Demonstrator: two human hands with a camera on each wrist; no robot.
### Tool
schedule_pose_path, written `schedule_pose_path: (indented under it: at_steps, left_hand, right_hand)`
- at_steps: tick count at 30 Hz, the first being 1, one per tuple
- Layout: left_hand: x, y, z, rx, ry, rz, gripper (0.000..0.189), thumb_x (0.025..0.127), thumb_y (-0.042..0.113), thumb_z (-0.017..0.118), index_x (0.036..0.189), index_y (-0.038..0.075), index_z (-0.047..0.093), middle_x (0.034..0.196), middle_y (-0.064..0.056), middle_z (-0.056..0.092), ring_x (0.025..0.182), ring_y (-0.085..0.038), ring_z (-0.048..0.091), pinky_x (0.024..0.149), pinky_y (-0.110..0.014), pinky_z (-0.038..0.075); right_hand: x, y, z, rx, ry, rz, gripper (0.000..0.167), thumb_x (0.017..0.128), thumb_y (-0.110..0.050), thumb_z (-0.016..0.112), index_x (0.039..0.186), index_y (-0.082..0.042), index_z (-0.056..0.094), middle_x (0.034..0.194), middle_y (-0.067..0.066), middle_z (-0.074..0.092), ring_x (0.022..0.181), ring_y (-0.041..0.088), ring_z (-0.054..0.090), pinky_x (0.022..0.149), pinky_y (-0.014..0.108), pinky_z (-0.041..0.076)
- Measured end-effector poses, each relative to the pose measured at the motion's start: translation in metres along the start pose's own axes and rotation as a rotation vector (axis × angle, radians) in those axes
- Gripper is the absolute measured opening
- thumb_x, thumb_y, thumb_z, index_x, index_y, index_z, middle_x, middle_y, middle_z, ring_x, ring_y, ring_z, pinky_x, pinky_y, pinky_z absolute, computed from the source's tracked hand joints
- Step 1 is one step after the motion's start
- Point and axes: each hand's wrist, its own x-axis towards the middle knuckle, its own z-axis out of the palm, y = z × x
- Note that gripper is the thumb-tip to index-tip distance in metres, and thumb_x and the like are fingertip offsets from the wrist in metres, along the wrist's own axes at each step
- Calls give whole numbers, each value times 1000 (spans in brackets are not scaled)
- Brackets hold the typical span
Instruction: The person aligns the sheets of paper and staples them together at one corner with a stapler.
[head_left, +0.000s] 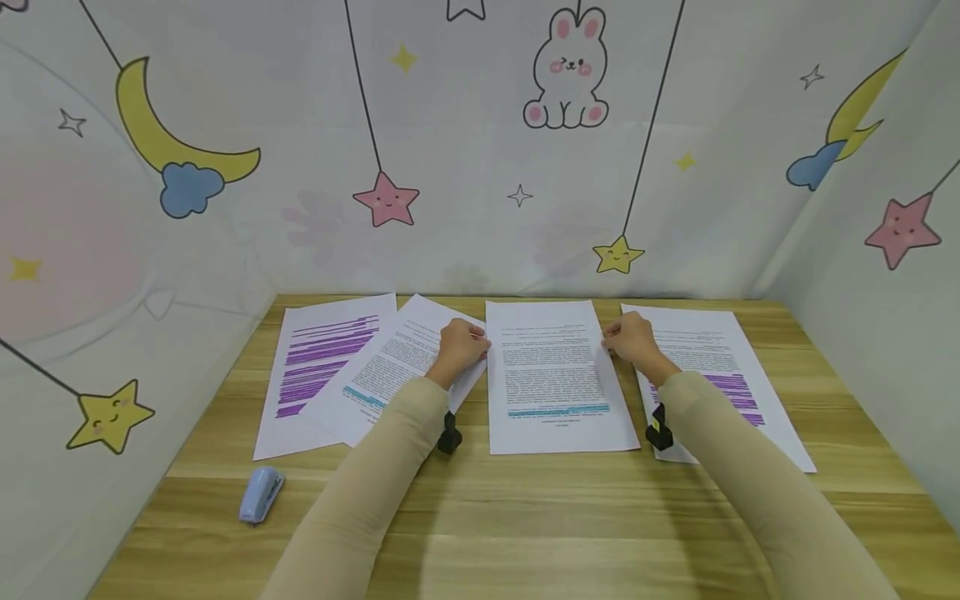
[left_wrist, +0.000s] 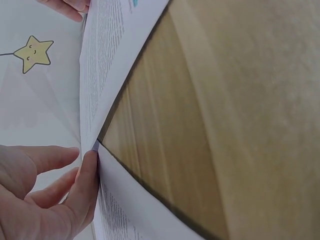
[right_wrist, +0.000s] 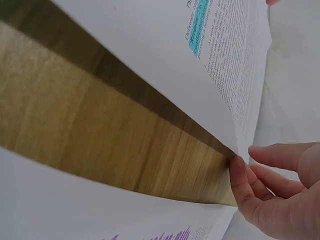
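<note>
A printed sheet of paper (head_left: 551, 367) with a turquoise-highlighted line lies in the middle of the table, between the two hands. At its left edge, my left hand (head_left: 459, 346) has its thumb and fingertip on the margin, over the neighbouring tilted sheet (head_left: 408, 346). On the opposite edge my right hand (head_left: 633, 340) pinches the margin between thumb and finger. Seen from the right wrist, the middle sheet (right_wrist: 165, 85) bows up along that side and throws a shadow on the wood. Another sheet (head_left: 693, 342), with purple highlighting, lies partly beneath the right hand and forearm.
A purple-highlighted sheet (head_left: 315, 358) lies far left, overlapped by the tilted one. Near the table's left edge sits a small light-blue stapler (head_left: 261, 495). Behind the wooden table (head_left: 540, 525) hangs a patterned cloth (head_left: 480, 250), which also covers both sides.
</note>
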Motion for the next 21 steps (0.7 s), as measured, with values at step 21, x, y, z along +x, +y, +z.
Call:
schedule_pose_path:
  at_steps: [21]
  left_hand:
    - [-6,2,-2,7,50,76,8,88,-2,69,93,-4,74,81,-13,72,60,-15,65,56,-20,53]
  right_hand:
    - [-1,1,-1,165,24,59,28,82,15,69,109,19,65,86,22,69,63,15,66,59,22,55]
